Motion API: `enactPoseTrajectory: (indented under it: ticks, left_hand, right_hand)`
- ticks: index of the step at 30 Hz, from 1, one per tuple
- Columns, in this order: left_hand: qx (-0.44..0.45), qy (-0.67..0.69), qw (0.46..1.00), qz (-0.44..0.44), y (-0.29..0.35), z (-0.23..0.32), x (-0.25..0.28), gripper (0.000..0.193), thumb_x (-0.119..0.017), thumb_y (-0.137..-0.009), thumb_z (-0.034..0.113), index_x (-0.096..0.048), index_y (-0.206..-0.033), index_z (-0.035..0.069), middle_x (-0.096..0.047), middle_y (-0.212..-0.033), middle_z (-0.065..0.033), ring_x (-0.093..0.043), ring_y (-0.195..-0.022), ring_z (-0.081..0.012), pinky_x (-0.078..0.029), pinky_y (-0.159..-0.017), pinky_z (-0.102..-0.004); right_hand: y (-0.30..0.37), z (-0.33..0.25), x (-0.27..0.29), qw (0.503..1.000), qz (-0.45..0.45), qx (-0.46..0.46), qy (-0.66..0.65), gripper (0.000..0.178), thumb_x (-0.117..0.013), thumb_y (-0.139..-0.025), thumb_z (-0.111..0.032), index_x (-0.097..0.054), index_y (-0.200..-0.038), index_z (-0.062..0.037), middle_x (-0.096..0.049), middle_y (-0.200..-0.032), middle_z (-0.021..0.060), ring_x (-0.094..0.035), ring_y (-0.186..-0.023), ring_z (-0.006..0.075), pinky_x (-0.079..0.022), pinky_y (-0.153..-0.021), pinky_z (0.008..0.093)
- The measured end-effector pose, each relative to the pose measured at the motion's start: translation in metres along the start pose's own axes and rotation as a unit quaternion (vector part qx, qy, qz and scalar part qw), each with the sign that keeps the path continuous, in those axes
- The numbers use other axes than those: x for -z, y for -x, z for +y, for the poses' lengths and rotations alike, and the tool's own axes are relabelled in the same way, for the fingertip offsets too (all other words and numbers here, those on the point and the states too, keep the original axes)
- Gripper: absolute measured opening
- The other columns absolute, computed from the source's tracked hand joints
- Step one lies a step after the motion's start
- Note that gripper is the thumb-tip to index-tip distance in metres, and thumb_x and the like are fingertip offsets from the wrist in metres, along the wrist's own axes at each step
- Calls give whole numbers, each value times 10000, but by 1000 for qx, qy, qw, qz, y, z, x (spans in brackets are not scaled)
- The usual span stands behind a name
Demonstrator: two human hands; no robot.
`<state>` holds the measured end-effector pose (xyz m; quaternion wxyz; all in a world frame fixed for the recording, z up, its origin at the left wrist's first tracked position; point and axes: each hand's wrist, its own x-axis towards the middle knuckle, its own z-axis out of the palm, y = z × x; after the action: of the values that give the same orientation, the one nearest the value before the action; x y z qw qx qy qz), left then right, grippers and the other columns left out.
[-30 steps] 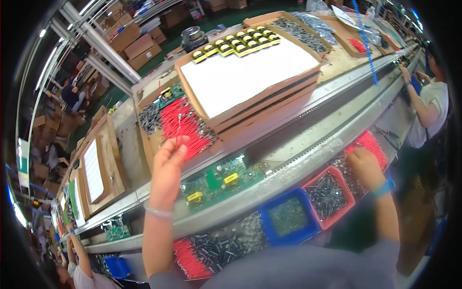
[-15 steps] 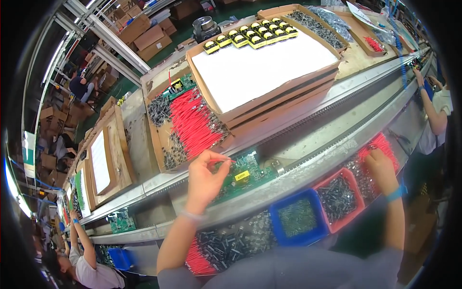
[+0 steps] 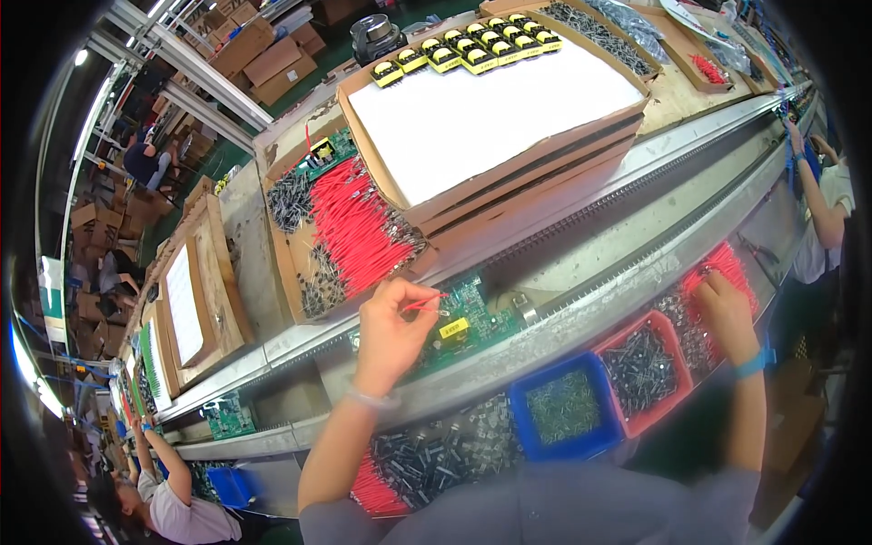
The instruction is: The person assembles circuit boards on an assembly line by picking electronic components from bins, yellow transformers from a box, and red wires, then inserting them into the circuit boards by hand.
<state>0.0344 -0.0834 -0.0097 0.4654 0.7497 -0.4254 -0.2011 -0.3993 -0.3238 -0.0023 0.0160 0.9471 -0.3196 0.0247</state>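
Observation:
My left hand (image 3: 392,331) is closed in a pinch on short red wires (image 3: 421,305) with bare metal ends, just above a green circuit board (image 3: 490,325). The board lies in the conveyor track and carries a yellow-topped component (image 3: 453,331). Over to the right, my right hand (image 3: 727,318) reaches into a pile of red wires (image 3: 743,280), fingers curled and pressed together among them. Its fingertips are partly hidden by the pile.
Nearby stand a blue bin (image 3: 516,400) of thin-leaded parts and a red bin (image 3: 677,350) of dark parts. Behind the track, a cardboard tray (image 3: 304,263) holds more red wires beside stacked trays (image 3: 536,195) with yellow-black transformers. Co-workers sit left and right.
The left hand has turned slightly, and the red wires in its fingers show more clearly. My right hand has shifted a little within the wire pile. The whole view has tilted slightly.

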Motion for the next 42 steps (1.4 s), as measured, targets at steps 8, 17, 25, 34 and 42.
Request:
enactPoseTrajectory:
  ticks: [8, 17, 25, 34, 42]
  left_hand:
    - [-56, -94, 994, -14, 0, 8, -1, 139, -808, -818, 84, -727, -915, 25, -696, -936, -126, -658, -803, -240, -538, -732, -339]
    - [41, -157, 975, -151, -14, 33, 48, 603, -907, -711, 166, -638, -1221, -11, -716, -1066, -126, -606, -729, -180, -528, -709, -336]
    - [81, -155, 964, -201, 5, 30, 101, 498, -866, -787, 101, -629, -1211, -11, -643, -999, -55, -551, -782, -111, -502, -731, -278]
    - [137, 69, 985, -80, 68, -1, 121, 217, -610, -988, 9, -725, -1168, -26, -612, -945, -22, -509, -736, -63, -396, -637, -223]
    - [109, 128, 986, 18, 85, -20, 109, 221, -568, -1024, 30, -679, -1204, -35, -552, -972, -7, -528, -782, -75, -428, -742, -228]
  right_hand:
    - [4, 0, 4, 997, 52, 12, -46, 193, -651, -798, 24, -597, -970, -44, -631, -928, 134, -656, -791, 338, -523, -635, 409]
    - [-71, -101, 60, 917, 138, 123, -353, 165, -701, -822, 80, -663, -959, -4, -623, -922, 118, -643, -815, 283, -520, -705, 346]
    - [-151, -192, 10, 855, 41, 131, -501, 143, -781, -881, -93, -690, -967, -23, -710, -823, 109, -670, -717, 177, -543, -662, 327]
    - [-172, -215, -18, 864, 29, 106, -491, 159, -778, -899, -109, -671, -955, -6, -722, -818, 105, -661, -710, 148, -534, -643, 312]
    - [-169, -209, -15, 870, 35, 116, -478, 145, -767, -895, -76, -654, -954, -7, -731, -833, 107, -679, -722, 159, -537, -639, 311]
